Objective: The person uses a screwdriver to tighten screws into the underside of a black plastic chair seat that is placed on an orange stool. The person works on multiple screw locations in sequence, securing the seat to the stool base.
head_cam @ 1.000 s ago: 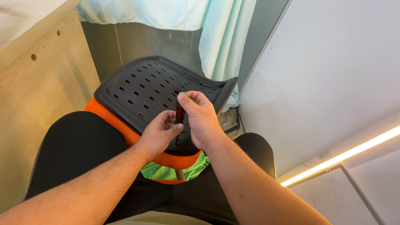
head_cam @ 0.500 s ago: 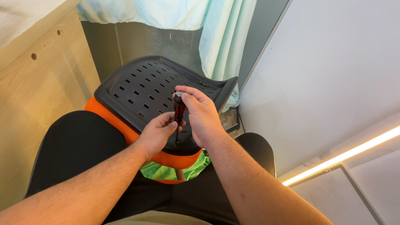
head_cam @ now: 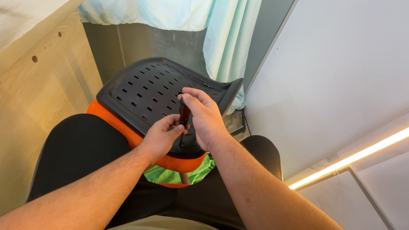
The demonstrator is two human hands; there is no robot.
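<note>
A black slotted plastic chair back (head_cam: 145, 87) with an orange mesh cushion (head_cam: 119, 123) under it rests on my lap. My right hand (head_cam: 206, 119) is closed around the red and black handle of a screwdriver (head_cam: 184, 115), held upright with its tip pressed onto the near edge of the black plastic. My left hand (head_cam: 162, 135) pinches the lower shaft of the screwdriver, fingertips close to the tip. My hands hide the tip itself.
A light wooden panel (head_cam: 38, 93) with drilled holes stands at the left. A pale green curtain (head_cam: 226, 38) hangs behind the chair part. A white wall (head_cam: 332, 76) rises at the right, with a lit strip (head_cam: 353, 157) along it. Green fabric (head_cam: 179, 172) shows between my legs.
My right hand has shifted its grip up and over the top of the screwdriver handle. My left hand stays pinched on the shaft. The chair part has not moved.
</note>
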